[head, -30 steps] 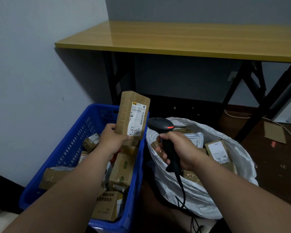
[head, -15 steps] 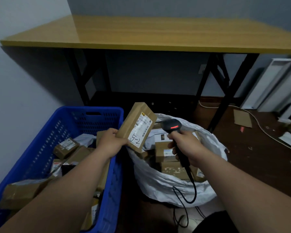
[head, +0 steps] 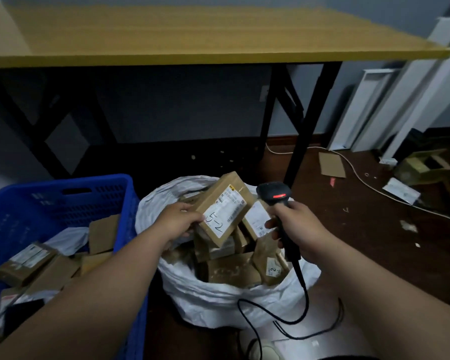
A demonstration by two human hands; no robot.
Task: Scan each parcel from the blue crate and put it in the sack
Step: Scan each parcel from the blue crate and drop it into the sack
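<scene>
A person's left hand [head: 178, 220] grips a brown cardboard parcel [head: 225, 207] by its near end, thumb on the labelled face beside the handwritten "5-2", and holds it tilted over the open mouth of the white sack [head: 218, 292], above the parcels already inside. The right hand [head: 298, 224] has its fingers wrapped round the grip of a black handheld scanner [head: 277, 197], whose red light glows just beside the parcel's far corner; its cable [head: 300, 300] loops down over the sack's front wall to the floor. The sack, standing on the dark floor below the front edge of a yellow-topped desk [head: 192, 35], looks nearly full, with cartons piled close to its rolled rim. To its left the blue crate [head: 63, 203] holds a fair number of boxes and a pale bag or two, heaped against its near and left walls, so a good share of the work appears to remain. Whether this parcel has registered a scan cannot be told; judging by its place over the sack, it seems ready to be dropped in. Scraps of cardboard [head: 331, 165] and a white cord [head: 359, 175] lie on the floor by the desk's right legs.
</scene>
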